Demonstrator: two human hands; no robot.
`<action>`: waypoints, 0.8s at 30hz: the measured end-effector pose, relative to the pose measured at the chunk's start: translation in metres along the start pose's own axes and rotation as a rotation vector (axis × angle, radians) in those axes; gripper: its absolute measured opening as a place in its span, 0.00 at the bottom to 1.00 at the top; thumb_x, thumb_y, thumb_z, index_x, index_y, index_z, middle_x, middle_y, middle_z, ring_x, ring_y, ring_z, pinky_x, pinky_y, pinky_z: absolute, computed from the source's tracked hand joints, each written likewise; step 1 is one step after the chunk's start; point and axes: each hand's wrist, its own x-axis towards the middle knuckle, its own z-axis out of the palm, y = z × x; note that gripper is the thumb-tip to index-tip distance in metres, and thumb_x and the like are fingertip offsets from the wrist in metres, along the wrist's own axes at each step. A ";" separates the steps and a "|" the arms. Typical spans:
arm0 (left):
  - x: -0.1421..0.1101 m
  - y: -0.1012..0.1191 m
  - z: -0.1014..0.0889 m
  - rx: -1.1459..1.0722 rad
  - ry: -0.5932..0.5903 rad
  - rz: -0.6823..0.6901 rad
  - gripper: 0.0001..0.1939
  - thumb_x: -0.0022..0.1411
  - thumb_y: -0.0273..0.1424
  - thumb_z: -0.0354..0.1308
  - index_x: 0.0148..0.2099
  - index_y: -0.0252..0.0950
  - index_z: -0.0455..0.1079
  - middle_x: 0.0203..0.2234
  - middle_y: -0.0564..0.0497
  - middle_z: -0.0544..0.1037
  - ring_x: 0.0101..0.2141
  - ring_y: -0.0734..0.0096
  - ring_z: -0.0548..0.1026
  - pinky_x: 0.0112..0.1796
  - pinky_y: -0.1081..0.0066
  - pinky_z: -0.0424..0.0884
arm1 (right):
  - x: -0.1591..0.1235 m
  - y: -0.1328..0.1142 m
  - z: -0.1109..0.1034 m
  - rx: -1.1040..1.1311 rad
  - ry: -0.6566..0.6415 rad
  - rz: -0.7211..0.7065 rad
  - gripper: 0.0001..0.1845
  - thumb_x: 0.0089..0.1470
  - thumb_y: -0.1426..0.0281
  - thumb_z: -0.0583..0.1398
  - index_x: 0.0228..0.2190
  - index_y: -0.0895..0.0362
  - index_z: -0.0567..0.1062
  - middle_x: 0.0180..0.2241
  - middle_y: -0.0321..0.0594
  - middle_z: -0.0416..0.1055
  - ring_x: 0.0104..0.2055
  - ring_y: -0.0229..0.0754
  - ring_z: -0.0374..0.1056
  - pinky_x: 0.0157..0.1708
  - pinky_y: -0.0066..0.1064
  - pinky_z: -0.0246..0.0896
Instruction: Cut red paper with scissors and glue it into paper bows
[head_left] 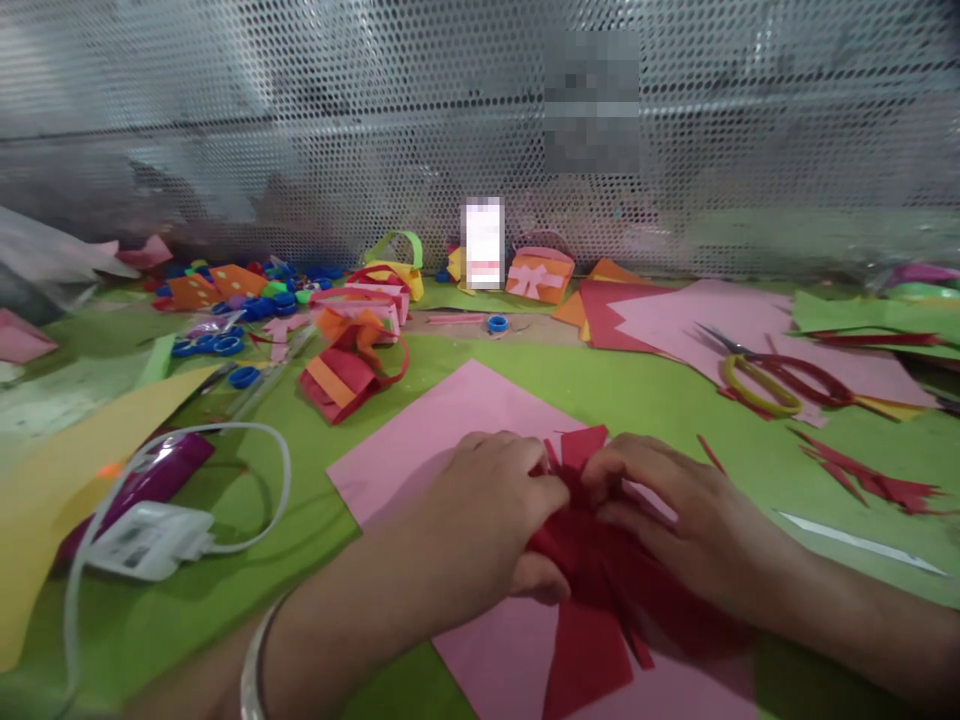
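Low in the middle, a cut piece of red paper (589, 655) with several flaps lies over a square pink sheet (442, 425). My left hand (487, 510) comes from the left with its fingers curled onto the red paper, gripping its upper middle. A metal bangle (253, 660) circles that wrist. From the other side, my right hand (671, 495) pinches the same red paper, thumb and forefinger close to the left fingertips. What exactly lies between the fingertips is partly hidden. Beyond the pink sheet sits a small red paper bag (337, 380) with an orange bow.
At right are scissors (772, 380) on stacked coloured paper, red scraps (870, 475) and a white strip (862, 543). A white charger (150, 540) with a looping cable lies beside a purple device (169, 465). Behind are small paper bags (540, 275) and a perforated metal panel (337, 90).
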 end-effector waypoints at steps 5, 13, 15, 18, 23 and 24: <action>-0.002 -0.001 -0.001 0.013 0.003 0.005 0.20 0.46 0.46 0.69 0.33 0.38 0.68 0.31 0.53 0.69 0.34 0.63 0.68 0.33 0.65 0.59 | 0.000 0.002 0.002 0.035 -0.013 0.055 0.09 0.54 0.78 0.53 0.33 0.52 0.69 0.31 0.34 0.72 0.33 0.38 0.68 0.32 0.29 0.63; -0.003 0.001 -0.002 0.039 0.002 -0.013 0.23 0.45 0.46 0.70 0.35 0.38 0.67 0.32 0.54 0.72 0.34 0.63 0.68 0.33 0.65 0.59 | 0.005 0.002 0.006 0.086 0.018 0.075 0.10 0.54 0.79 0.53 0.32 0.52 0.69 0.30 0.33 0.71 0.32 0.36 0.68 0.31 0.27 0.63; -0.003 0.002 -0.002 0.033 -0.001 -0.015 0.23 0.45 0.45 0.70 0.36 0.38 0.67 0.33 0.54 0.72 0.35 0.63 0.68 0.34 0.64 0.59 | 0.005 0.003 0.005 0.083 0.013 0.056 0.12 0.53 0.80 0.53 0.33 0.52 0.70 0.29 0.33 0.71 0.31 0.37 0.68 0.30 0.27 0.63; -0.002 0.002 -0.002 0.033 -0.008 -0.021 0.24 0.45 0.45 0.71 0.38 0.38 0.67 0.34 0.53 0.72 0.35 0.62 0.68 0.35 0.64 0.60 | 0.003 0.004 0.002 0.065 -0.005 0.012 0.13 0.54 0.80 0.52 0.34 0.52 0.70 0.30 0.34 0.72 0.33 0.37 0.68 0.32 0.28 0.63; 0.002 0.002 -0.004 0.029 -0.041 -0.019 0.22 0.46 0.44 0.70 0.37 0.39 0.68 0.33 0.54 0.72 0.35 0.62 0.69 0.34 0.64 0.59 | 0.002 0.007 0.000 0.054 -0.023 -0.055 0.13 0.58 0.79 0.50 0.34 0.53 0.71 0.32 0.36 0.71 0.36 0.39 0.67 0.35 0.31 0.62; 0.002 0.002 -0.004 0.031 -0.044 -0.016 0.21 0.46 0.44 0.70 0.36 0.38 0.68 0.33 0.54 0.72 0.35 0.63 0.69 0.34 0.64 0.59 | 0.003 0.008 0.000 0.050 -0.026 -0.079 0.14 0.58 0.80 0.49 0.32 0.53 0.71 0.32 0.37 0.71 0.36 0.39 0.66 0.35 0.31 0.62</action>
